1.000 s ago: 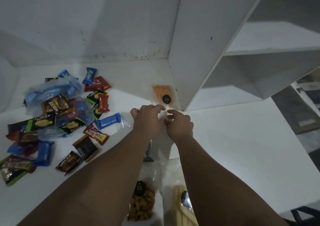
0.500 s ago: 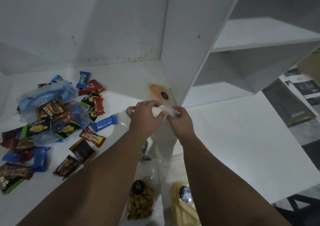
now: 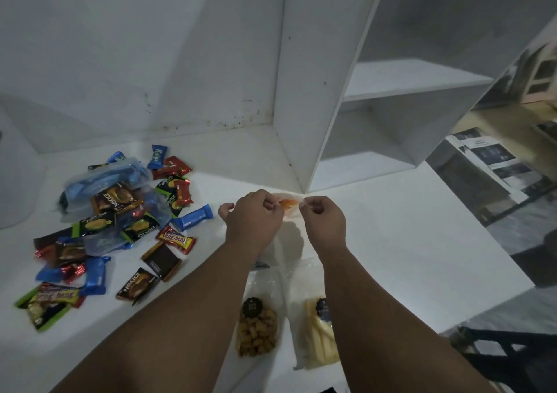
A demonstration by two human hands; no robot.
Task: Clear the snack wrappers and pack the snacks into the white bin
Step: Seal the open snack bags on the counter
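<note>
White table [image 3: 391,226] is lying beneath as the left hand [image 3: 256,216] and right hand [image 3: 325,219] are pinching opposite ends of the orange snack pouch [image 3: 288,204], its long axis running sideways between them.

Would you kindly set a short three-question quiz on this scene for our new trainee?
1. True or false: the left hand and right hand both pinch the orange-filled pouch.
2. The pile of wrapped bars lies: A) left of both hands; B) right of both hands; C) between them.
3. What colour are the sticks beside the brown-nugget pouch?
Key: 1 true; 2 A; 3 pale yellow.
</note>
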